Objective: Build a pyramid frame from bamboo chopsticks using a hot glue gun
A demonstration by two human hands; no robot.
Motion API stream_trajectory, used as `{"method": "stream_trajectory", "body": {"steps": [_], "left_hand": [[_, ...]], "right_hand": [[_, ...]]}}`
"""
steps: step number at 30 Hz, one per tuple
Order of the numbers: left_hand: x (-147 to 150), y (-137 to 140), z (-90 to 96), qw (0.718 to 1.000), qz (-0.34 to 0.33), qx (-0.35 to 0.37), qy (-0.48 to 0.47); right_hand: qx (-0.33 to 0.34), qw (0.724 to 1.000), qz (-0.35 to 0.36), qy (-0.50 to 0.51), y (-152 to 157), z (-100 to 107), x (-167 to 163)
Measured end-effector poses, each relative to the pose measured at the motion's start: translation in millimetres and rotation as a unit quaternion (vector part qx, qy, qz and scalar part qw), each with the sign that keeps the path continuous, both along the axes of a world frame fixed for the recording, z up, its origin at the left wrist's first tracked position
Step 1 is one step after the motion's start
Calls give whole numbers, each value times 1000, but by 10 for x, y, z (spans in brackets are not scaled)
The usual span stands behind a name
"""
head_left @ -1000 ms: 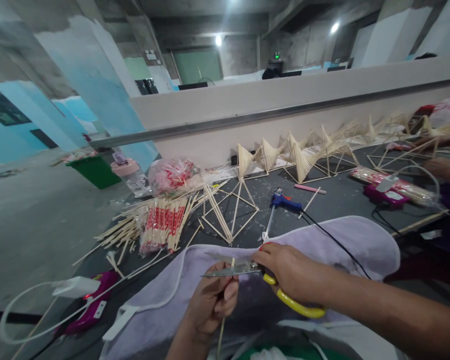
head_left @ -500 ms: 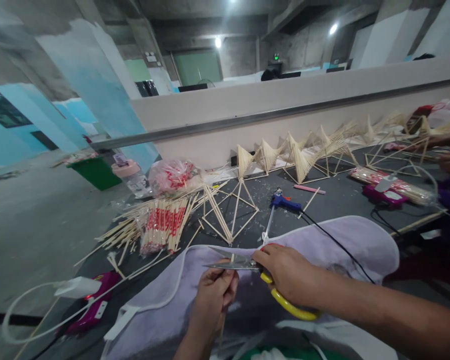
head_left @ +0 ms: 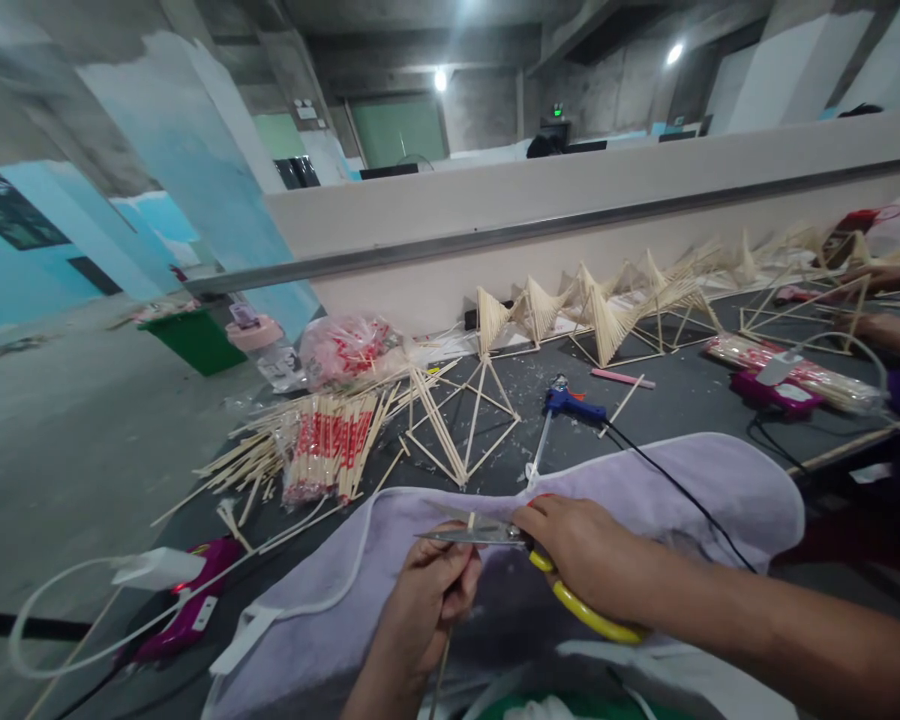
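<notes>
My right hand (head_left: 581, 555) grips a pair of scissors (head_left: 596, 618) with yellow handles, its blades pointing left. Pinched in my left hand (head_left: 435, 590) is a thin wooden stick (head_left: 442, 668); its tip stands up between the scissor blades. Both hands are over a lilac cloth (head_left: 322, 590) at the table's front edge. Just beyond them stands a frame of glued sticks (head_left: 461, 425). To its right a blue glue gun (head_left: 570, 402) rests with its nozzle toward the cloth.
Loose sticks (head_left: 240, 460) and a red-printed pack of sticks (head_left: 326, 445) lie left. Purple power strips (head_left: 195, 605) with cables sit at both sides. Twisted stick models (head_left: 604, 320) line the back wall. Another person's hands (head_left: 889, 330) work at far right.
The view has shifted slightly. My hands keep nearly the same pose, with the stick still between the scissor blades. The other person's hands at the right have come further into view.
</notes>
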State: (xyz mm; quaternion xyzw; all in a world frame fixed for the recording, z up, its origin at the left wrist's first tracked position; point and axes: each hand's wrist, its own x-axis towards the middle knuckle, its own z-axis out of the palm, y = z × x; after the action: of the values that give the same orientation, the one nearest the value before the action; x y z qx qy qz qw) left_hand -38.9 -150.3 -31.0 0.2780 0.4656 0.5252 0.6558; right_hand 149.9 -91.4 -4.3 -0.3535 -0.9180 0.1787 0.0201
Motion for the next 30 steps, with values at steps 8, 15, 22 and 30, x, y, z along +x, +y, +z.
{"method": "stream_trajectory", "body": {"steps": [8,15,22,30], "left_hand": [[-47,-24,199,985,88,45,142],[-32,-4,147,973,106,52,196],[-59,-32,130,951,91,78,286],[7,20,132,924,139,135,330]], "right_hand": [[-43,999,-14,18,-17,232,66],[-46,999,-8,-9,-7,164,45],[-129,991,-42,2,63,37,-41],[-418,893,-109,127,198,59,-79]]}}
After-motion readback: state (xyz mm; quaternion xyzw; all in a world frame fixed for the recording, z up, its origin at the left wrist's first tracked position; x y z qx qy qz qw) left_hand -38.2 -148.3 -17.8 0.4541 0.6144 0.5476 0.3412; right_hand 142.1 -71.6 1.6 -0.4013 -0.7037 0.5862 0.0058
